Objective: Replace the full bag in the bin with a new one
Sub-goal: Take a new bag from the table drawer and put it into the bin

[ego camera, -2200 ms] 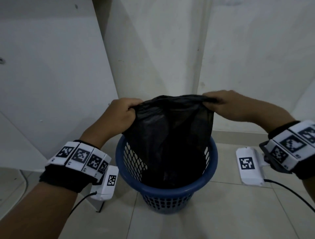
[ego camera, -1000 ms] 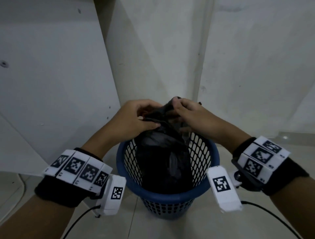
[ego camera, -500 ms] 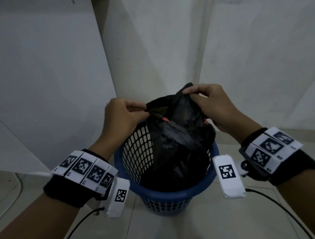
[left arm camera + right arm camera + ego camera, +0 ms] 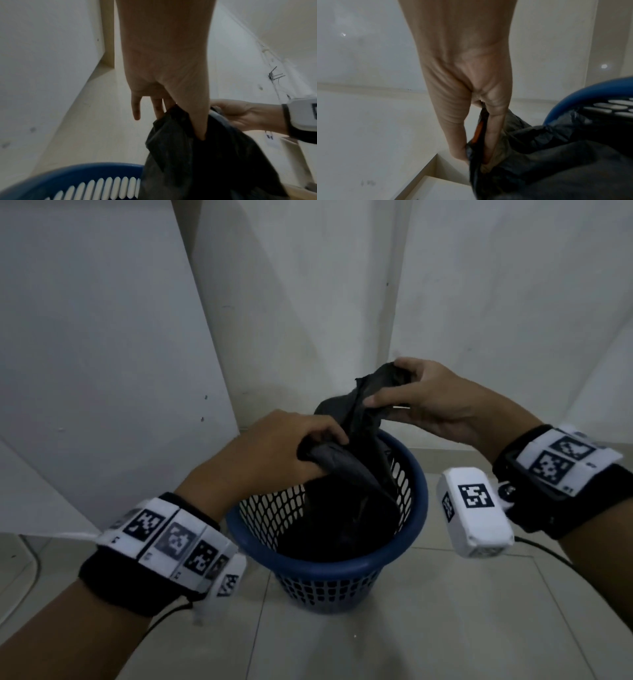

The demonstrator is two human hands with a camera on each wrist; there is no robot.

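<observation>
A black plastic bag [image 4: 346, 494] sits in a blue mesh bin [image 4: 325, 570] on the tiled floor. Its top is gathered into two twisted ends above the rim. My left hand [image 4: 291, 450] grips the nearer end at the bin's left side; the left wrist view shows my thumb [image 4: 197, 119] pressed into the bag [image 4: 197, 155]. My right hand [image 4: 421, 398] pinches the farther end, raised above the bin's back rim. In the right wrist view the fingers [image 4: 489, 132] hold the bag [image 4: 556, 162], with an orange strip showing in the fold. The bag's contents are hidden.
The bin stands close to a corner of white walls [image 4: 308, 302], with a white panel [image 4: 85, 371] on the left. A cable [image 4: 30, 577] lies on the floor at the far left. Pale floor tiles [image 4: 445, 628] stretch in front and to the right.
The bag's mouth, held wide open earlier, is now bunched into two ends. My left hand has dropped lower and gripped its end; my right hand has lifted its end up and to the right.
</observation>
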